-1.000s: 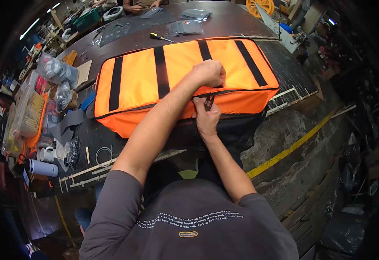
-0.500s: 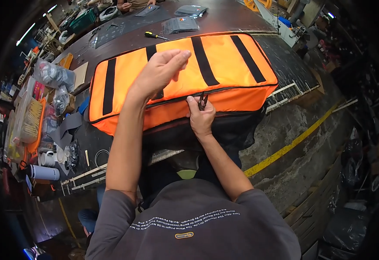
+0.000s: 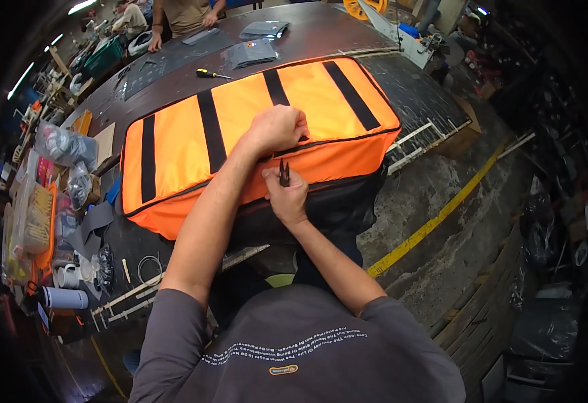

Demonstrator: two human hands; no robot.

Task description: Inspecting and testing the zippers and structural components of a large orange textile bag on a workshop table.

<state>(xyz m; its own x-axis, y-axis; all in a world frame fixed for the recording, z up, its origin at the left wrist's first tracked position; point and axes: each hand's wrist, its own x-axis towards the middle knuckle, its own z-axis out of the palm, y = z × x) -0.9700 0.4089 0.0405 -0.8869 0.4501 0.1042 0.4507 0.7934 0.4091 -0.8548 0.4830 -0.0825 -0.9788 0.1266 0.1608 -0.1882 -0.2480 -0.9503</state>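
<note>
A long orange bag [image 3: 247, 94] with black stripes across its top and black piping along its edges lies in front of me, its lower part black. My left hand [image 3: 278, 129] is closed at the front edge of the bag's top, fingers curled down; whatever they pinch is hidden. Just below it, my right hand [image 3: 287, 196] is closed around small black thread snips [image 3: 284, 173], their tips pointing up. Its thumb is by the orange front side.
A yellow-black screwdriver [image 3: 212, 73] and plastic-wrapped grey packs [image 3: 251, 54] lie on the dark table [image 3: 173, 74] beyond the bag. Another person [image 3: 183, 17] stands at the far side. Clear bins [image 3: 32, 208], bagged parts and a white cylinder [image 3: 65, 297] crowd the left.
My left hand has come down from above the bag to its front top edge, turning over. The right hand still holds the snips, close to the bag's front. The whole view has shifted.
</note>
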